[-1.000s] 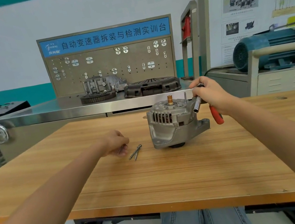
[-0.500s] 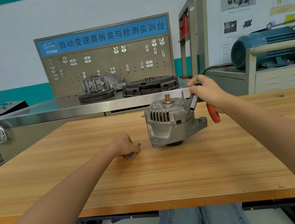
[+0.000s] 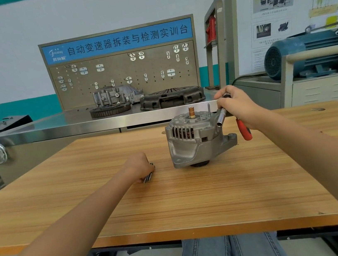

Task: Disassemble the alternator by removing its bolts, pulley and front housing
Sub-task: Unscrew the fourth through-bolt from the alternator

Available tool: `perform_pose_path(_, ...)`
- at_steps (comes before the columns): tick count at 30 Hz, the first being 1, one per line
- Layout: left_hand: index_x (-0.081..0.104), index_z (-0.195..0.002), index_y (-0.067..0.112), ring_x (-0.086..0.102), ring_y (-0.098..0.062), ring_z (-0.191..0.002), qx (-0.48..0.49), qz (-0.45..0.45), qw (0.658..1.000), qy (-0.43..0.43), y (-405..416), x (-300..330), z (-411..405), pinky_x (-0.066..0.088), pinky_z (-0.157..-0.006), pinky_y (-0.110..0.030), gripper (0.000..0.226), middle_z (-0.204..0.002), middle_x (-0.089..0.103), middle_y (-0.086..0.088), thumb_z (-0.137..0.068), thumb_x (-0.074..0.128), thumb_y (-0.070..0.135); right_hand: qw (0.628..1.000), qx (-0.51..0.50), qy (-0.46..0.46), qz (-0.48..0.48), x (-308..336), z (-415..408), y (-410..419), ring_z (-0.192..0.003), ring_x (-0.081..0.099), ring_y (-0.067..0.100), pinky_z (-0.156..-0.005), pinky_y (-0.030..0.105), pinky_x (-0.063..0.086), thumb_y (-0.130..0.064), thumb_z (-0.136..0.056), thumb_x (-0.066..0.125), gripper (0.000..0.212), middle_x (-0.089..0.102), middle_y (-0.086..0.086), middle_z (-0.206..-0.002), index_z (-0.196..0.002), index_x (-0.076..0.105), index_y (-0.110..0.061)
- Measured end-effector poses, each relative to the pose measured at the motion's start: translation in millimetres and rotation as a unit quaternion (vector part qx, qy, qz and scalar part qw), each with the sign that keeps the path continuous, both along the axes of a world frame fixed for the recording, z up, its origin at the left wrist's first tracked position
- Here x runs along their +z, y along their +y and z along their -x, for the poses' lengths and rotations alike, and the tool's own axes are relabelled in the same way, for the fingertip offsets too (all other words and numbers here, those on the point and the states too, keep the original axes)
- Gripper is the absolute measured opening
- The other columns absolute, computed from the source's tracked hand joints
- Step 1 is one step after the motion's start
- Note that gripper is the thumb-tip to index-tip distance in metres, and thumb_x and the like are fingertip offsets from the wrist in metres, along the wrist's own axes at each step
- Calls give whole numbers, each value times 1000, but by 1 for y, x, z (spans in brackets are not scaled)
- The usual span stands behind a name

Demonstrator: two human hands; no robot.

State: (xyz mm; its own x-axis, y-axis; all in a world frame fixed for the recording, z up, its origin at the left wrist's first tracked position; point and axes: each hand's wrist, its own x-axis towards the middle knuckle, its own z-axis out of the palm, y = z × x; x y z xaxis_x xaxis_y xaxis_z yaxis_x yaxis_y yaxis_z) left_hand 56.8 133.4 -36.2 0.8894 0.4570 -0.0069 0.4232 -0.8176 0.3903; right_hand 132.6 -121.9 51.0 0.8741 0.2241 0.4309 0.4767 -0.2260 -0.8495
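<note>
My right hand (image 3: 239, 109) gripped the ratchet (image 3: 223, 116) just right of the alternator's (image 3: 195, 139) upright bolt (image 3: 209, 109); my left hand (image 3: 140, 166) curled on loose bolts (image 3: 148, 177).

Table (image 3: 195, 200): light brown, striped wood grain, orange edge. Alternator (image 3: 195, 139): dull silver-grey; copper-coloured shaft (image 3: 191, 111) on top, copper windings behind the slots. Wrench (image 3: 243, 127), right: red handle, bright chrome socket. Far pegboard (image 3: 124, 77): tan, dotted with holes; blue banner (image 3: 118, 41) with white lettering. Far right motor (image 3: 305, 54): teal. Wall (image 3: 2, 64): white, teal band. Near trousers (image 3: 229, 254): blue denim.
</note>
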Motion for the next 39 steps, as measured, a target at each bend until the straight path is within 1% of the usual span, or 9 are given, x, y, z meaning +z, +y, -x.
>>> perform_pose_path(4, 57, -86, 10, 56, -15, -55, -1, 15, 1000, -1, 1, 3, 2, 47, -39, -21, 15, -65, 59, -6, -92, 58, 24, 1000, -1, 0, 2, 0, 1, 0, -96, 52, 22, -88, 38, 47, 0, -87, 48, 24, 51, 7, -109, -83, 49, -24)
perform_pose_path(7, 54, -81, 11, 53, -14, -53, -3, 26, 1000, 2, 1, 4, 3, 44, -36, -20, 14, -64, 56, -5, -92, 57, 19, 1000, -1, 0, 1, 0, 1, 0, -95, 52, 23, -86, 37, 48, 0, -87, 48, 25, 51, 8, -111, -83, 49, -24)
perform_pose_path(11, 54, -92, 12, 53, -13, -57, -8, 34, 999, -1, 1, 2, 5, 43, -37, -20, 8, -70, 55, -4, -92, 58, 20, 1000, -3, -2, 0, -1, 1, 0, -83, 52, 17, -77, 31, 48, 0, -88, 48, 25, 50, 6, -106, -83, 49, -24)
perform_pose_path(16, 62, -95, 7, 54, -15, -62, -14, 8, 1000, 5, 1, 0, 4, 51, -46, -23, 20, -72, 56, -4, -91, 58, 26, 1000, -6, -3, 3, 0, 2, 0, -88, 52, 19, -82, 33, 49, 0, -88, 48, 25, 50, 6, -107, -83, 49, -25)
perform_pose_path(22, 48, -77, 11, 54, -15, -59, -21, -25, 999, 9, -4, -4, 2, 39, -43, -21, 44, -70, 56, -3, -82, 63, 53, 1000, -6, -2, 2, -1, 1, 0, -88, 52, 18, -84, 34, 47, 0, -88, 48, 21, 49, 6, -107, -89, 50, -21)
perform_pose_path(27, 48, -94, 13, 50, -13, -69, -39, -78, 996, -22, -10, -9, -1, 42, -60, -28, 28, -75, 51, 2, -87, 62, 35, 1000, -4, 0, -2, -1, 2, 1, -94, 51, 21, -87, 37, 47, 0, -88, 48, 26, 49, 5, -105, -83, 49, -25)
perform_pose_path(34, 50, -101, 10, 48, -11, -66, -29, -70, 997, -21, -9, -8, -2, 39, -55, -26, 30, -74, 50, 2, -86, 63, 33, 1000, -7, 8, -13, 0, 5, 1, -93, 53, 24, -89, 40, 48, 1, -88, 47, 25, 50, 8, -105, -82, 48, -23)
perform_pose_path(36, 48, -103, 9, 49, -11, -68, -9, -50, 998, -48, -11, -7, 0, 37, -53, -26, 35, -79, 52, 1, -86, 63, 36, 1000, -5, 9, -14, 0, 6, 1, -95, 52, 24, -91, 41, 48, 1, -88, 47, 25, 50, 8, -107, -82, 48, -23)
perform_pose_path(39, 46, -115, 5, 54, -24, -92, -1, -62, 981, -184, -18, -4, -2, 44, -73, -32, 38, -107, 53, -10, -92, 51, 36, 1000, -7, 9, -15, 1, 7, 1, -93, 53, 23, -88, 40, 49, 1, -88, 46, 25, 51, 7, -106, -82, 48, -23)
